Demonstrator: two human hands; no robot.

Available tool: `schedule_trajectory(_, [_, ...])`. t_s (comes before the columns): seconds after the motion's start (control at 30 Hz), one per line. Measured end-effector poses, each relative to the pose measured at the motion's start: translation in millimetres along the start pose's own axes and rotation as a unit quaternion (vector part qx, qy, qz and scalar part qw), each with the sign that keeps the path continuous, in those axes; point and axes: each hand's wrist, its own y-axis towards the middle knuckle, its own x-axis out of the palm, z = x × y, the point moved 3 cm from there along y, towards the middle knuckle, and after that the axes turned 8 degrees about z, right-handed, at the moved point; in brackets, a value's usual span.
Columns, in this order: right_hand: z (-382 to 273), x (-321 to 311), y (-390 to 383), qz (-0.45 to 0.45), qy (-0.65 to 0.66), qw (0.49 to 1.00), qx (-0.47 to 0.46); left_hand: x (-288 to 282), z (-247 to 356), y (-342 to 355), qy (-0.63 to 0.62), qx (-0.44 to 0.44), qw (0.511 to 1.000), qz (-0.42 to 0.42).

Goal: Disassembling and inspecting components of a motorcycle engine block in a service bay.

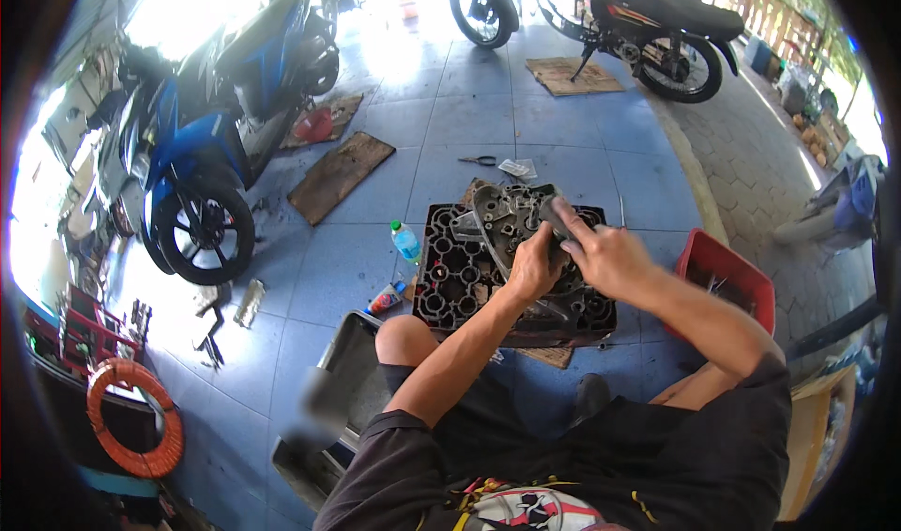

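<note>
A grey metal engine casing (507,221) lies tilted on an upturned black plastic crate (450,273) in front of me. My left hand (535,266) is closed at the casing's near right edge, thumb pointing up; its other fingers are mostly hidden. Over the casing's right side, my right hand (608,261) grips a dark, flat, block-like piece (563,219) whose exact kind I cannot make out. Part of the right hand is blurred. The two hands almost touch, and they hide the casing's lower right part.
Left of the crate stand a bottle with a green cap (405,242) and a small tube-like container (386,298). A red bin (727,282) is at right, a grey tray (352,371) near my left knee. Pliers (479,160) lie beyond. Motorcycles (202,193) stand farther off.
</note>
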Motion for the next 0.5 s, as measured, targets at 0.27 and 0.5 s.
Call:
schedule_trajectory(0.27, [106, -5, -18, 0.511, 0.176, 0.841, 0.002, -1, 1, 8, 0.051, -0.022, 0.998, 0.043])
schedule_trajectory(0.5, [255, 286, -80, 0.142, 0.201, 0.815, 0.525, -16, 57, -50, -0.079, 0.067, 0.994, -0.018])
